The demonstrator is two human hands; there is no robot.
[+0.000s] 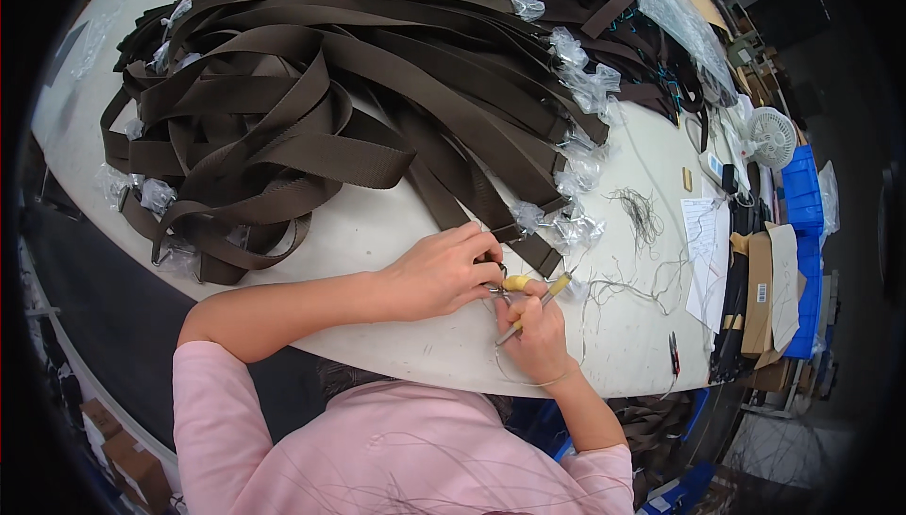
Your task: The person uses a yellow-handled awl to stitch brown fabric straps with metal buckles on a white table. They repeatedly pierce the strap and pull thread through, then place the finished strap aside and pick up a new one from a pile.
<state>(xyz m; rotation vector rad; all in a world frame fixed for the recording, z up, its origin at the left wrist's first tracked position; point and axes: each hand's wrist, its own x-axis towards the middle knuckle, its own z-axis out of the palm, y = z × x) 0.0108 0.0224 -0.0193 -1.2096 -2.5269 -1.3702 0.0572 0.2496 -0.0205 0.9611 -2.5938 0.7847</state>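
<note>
My left hand [448,270] is closed at the end of a dark brown webbing strap [436,196], by the table's near edge. A small dark and metallic bit shows between its fingertips, mostly hidden. Close against it, my right hand [540,337] grips a slim pen-shaped tool [561,286], grey and yellow, slanting up to the right. A yellow finger cover [516,283] sits on one digit of that hand. Beyond both hands lies a big heap of brown straps [255,128], many ends fitted with hardware wrapped in clear plastic [578,175].
On the white table [651,336] lie loose threads [640,218], a paper sheet [703,255] and red-handled snips [674,354]. A small white fan [771,137], blue bins [802,189] and cardboard [758,293] line the right side. More straps with teal-edged parts [618,19] lie farther back.
</note>
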